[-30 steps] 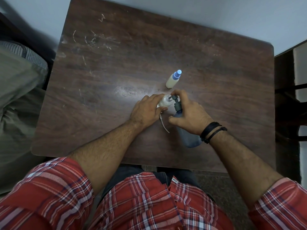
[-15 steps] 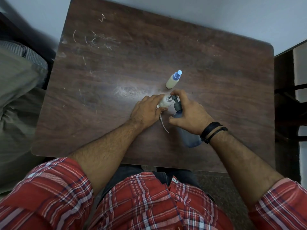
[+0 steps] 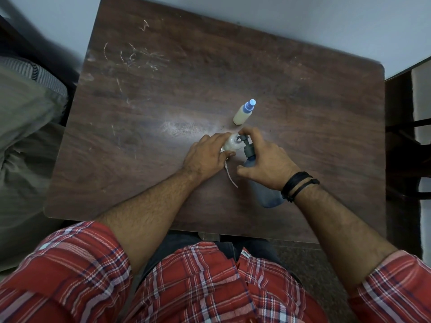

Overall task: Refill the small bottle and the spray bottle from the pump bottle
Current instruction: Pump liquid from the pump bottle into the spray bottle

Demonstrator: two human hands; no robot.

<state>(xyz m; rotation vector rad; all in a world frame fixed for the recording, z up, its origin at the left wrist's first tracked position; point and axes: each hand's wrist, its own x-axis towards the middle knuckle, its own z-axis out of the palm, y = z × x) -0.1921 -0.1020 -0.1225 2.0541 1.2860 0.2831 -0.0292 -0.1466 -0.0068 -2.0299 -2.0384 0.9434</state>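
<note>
Nearest the camera, red plaid sleeves [image 3: 70,271] are seen rolled back at both forearms, and dark cords [image 3: 297,185] are worn round the right wrist. Beyond them a dark wooden table [image 3: 163,89] is spread, scratched pale toward its far left corner.

The blue-grey pump bottle [image 3: 267,194] is stood on the near right part of the table, tilted away in this wide view, its lower body showing below the wrist. It is gripped by the right hand [image 3: 265,159], whose fingers are curled round its upper body while the index finger is laid over the dark pump head [image 3: 247,145]. A thin white tube [image 3: 231,177] is seen lying on the table between the two hands, just beside the pump bottle.

The small clear bottle [image 3: 231,144] is held by the left hand [image 3: 207,156], the fingers wrapped round its side and the thumb tucked beneath. Its open mouth is placed directly under the pump's spout, touching or nearly touching it; which cannot be told.

Farther back, the spray bottle [image 3: 243,113] is stood alone, cream-coloured with a blue nozzle cap, near the hands but apart from them.

At the left edge, folded olive and striped cloth [image 3: 28,108] is seen beside the table.
</note>
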